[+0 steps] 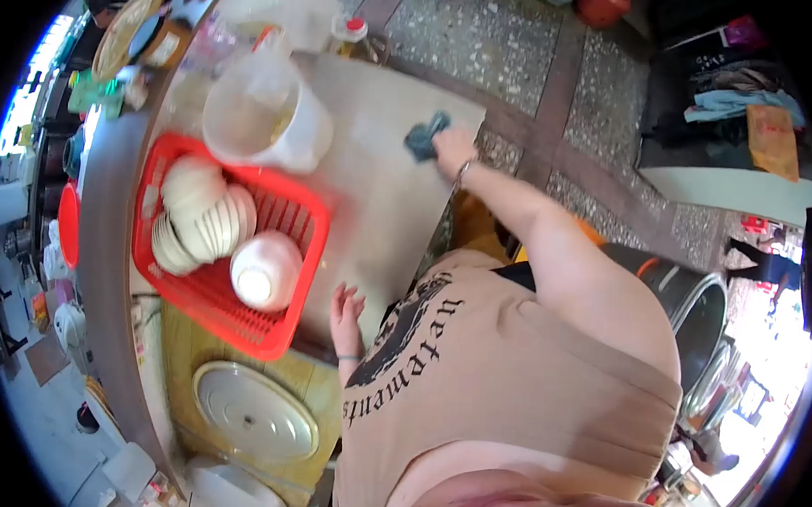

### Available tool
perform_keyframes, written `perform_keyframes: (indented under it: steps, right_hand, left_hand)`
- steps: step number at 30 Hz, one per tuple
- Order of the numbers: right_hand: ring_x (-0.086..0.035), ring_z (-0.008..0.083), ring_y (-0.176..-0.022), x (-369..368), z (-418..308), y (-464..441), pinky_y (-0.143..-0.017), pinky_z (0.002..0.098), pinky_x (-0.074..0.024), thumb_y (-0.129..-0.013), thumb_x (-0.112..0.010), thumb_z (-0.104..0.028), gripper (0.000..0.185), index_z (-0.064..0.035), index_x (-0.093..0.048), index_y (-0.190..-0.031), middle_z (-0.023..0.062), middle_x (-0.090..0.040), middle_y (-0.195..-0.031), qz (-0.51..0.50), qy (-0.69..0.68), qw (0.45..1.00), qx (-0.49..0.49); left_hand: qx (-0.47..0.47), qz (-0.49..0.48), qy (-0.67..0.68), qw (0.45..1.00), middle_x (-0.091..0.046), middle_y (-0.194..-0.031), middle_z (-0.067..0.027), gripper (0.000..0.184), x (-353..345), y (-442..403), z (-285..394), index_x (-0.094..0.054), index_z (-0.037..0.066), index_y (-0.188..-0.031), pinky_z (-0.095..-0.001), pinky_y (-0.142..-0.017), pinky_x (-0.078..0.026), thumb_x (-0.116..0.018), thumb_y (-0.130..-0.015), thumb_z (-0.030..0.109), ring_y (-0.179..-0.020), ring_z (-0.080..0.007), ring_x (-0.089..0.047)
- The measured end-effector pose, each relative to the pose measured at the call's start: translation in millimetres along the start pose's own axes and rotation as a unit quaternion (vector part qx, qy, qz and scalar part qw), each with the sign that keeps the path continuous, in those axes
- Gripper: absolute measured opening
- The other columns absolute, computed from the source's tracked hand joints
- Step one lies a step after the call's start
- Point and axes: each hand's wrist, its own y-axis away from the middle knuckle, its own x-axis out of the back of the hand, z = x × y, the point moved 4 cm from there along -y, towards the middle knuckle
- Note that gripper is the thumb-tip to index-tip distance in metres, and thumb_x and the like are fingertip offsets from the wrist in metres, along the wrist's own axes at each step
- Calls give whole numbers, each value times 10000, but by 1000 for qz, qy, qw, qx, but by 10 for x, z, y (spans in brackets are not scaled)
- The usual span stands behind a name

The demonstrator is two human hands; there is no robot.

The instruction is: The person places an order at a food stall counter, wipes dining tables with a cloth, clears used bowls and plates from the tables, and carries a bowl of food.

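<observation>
My right hand [454, 154], with a bracelet at the wrist, is closed on a bunched dark grey-green cloth [422, 140] at the far right edge of the pale tabletop [373, 185]. The cloth lies against the surface. My left hand [346, 312] hovers by the near edge, fingers loosely curled and apart, holding nothing. To its left sits a red plastic basket [315, 241] with a row of stacked pale bowls [212, 229] and an upturned pinkish-white bowl [267, 271]. Behind the basket stands a translucent white bucket [286, 115]; its contents are unclear.
A red-capped jar [351, 35] and plastic bags [280, 8] are on the table's far end. An oval metal lid [256, 411] rests on a wooden surface at lower left. A large metal drum [701, 308] stands behind my right arm. A shelf [730, 189] holds folded cloths.
</observation>
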Motion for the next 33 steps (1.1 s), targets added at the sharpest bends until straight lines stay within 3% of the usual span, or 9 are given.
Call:
perform_keyframes:
  steps: [6,8,9,10,11,13,18,24,33]
  right_hand:
    - [-628,278,-837,-265,-466,-268,-713,396,-502,-685,-592,-161,169,-78,-655,-818,122,-646,-856,-184,-47,936,295]
    - [-638,267,-730,-73,-470,-575,-667,368,-515,-671,-584,-185,233,-66,-642,-862,123,-659,-784,-224,-263,903,257]
    - [-589,355,-802,18,-484,-641,-744,404,-480,-635,-611,-208,255,-25,-616,-813,185,-627,-827,-277,-521,776,223]
    - [-596,339,-771,67,-468,-798,-720,395,-478,-677,-629,-280,292,-31,-623,-830,181,-634,-827,-164,-344,886,264]
    - [-596,339,-771,305,-321,-860,-720,395,-478,-677,-629,-280,292,-31,-623,-830,181,-634,-827,-154,-345,889,257]
    - [-602,332,-761,1078,32,-794,-707,386,-467,-731,-630,-401,393,-31,-628,-861,181,-637,-819,-267,-473,820,180]
    - [-599,278,-932,1433,1149,-911,-822,348,-440,-745,-550,-644,710,-12,-594,-1066,188,-629,-983,-144,-600,787,-14]
    - [-538,324,-1052,1116,2842,-548,-895,351,-412,-755,-555,-607,786,73,-500,-1145,243,-559,-1121,-24,-479,837,-263]
    - [-595,300,-928,1119,5038,667,-803,366,-452,-760,-616,-433,537,25,-562,-1036,196,-617,-1003,262,-538,632,-492]
  left_hand:
    - [70,108,17,992,-503,-1152,-124,397,-572,-586,-76,-363,32,-1288,-292,-787,-469,-465,-918,135,-914,-198,-562]
    - [29,65,-10,997,-491,-1168,-125,411,-1176,-856,328,-343,39,-1302,-292,-788,-468,-461,-920,134,-924,-201,-563]
    - [-12,36,-26,999,-478,-1184,-125,425,-1466,-951,536,-323,46,-1315,-292,-790,-467,-456,-921,134,-934,-204,-564]
    - [-51,2,-63,997,-440,-1227,-124,467,-1690,-1021,704,-273,63,-1347,-298,-801,-462,-454,-921,128,-959,-210,-561]
    - [-55,-7,-70,996,-440,-1227,-124,467,-1858,-1087,843,-273,63,-1347,-298,-801,-462,-454,-921,128,-959,-210,-561]
    - [-87,-2,-107,991,-411,-1254,-124,499,-2134,-1228,1109,-246,68,-1364,-303,-819,-454,-462,-918,125,-977,-210,-555]
    - [-83,-116,-145,979,-393,-1264,-128,521,-2643,-1758,1279,-229,71,-1374,-329,-855,-438,-466,-915,138,-995,-219,-544]
    - [-33,-213,-203,955,-416,-1245,-114,495,-3650,-2414,1497,-265,74,-1358,-325,-859,-430,-469,-914,157,-974,-212,-544]
    - [-9,-371,-357,857,-464,-1184,-105,473,-6385,-2891,1309,-285,80,-1348,-316,-814,-453,-471,-919,147,-904,-189,-557]
